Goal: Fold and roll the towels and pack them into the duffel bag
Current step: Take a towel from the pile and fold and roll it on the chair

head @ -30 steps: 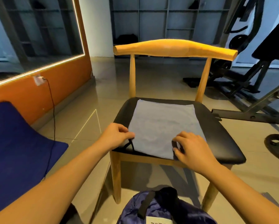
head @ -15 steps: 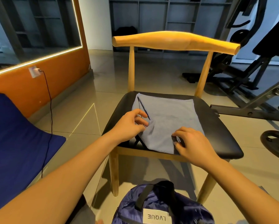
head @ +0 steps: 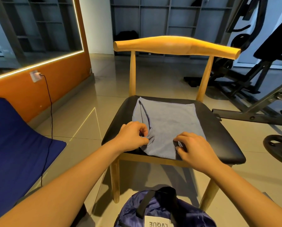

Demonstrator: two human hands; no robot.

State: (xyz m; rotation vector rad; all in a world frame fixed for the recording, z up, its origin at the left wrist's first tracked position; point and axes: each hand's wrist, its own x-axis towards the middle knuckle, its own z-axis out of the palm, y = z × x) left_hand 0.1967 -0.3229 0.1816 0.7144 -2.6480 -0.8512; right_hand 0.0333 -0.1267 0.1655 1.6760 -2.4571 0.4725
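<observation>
A light blue towel (head: pixel 168 125) lies on the black seat of a wooden chair (head: pixel 222 145). Its left edge is lifted and folded inward, making a raised crease. My left hand (head: pixel 133 136) pinches the bunched near-left corner of the towel. My right hand (head: pixel 192 148) has its fingers curled on the towel's near-right corner, pinching the edge. A navy duffel bag (head: pixel 161 210) with black straps and a white label sits on the floor below the chair, at the bottom of the view.
A blue mat (head: pixel 14 145) lies at the left by an orange wall with a socket and black cable (head: pixel 51 112). Black gym equipment (head: pixel 251 89) and a weight plate (head: pixel 279 148) stand at the right. Grey shelving lines the back wall.
My left hand has drawn the towel's left corner inward toward the middle, lifting the left edge into a fold. My right hand stayed on the near-right corner.
</observation>
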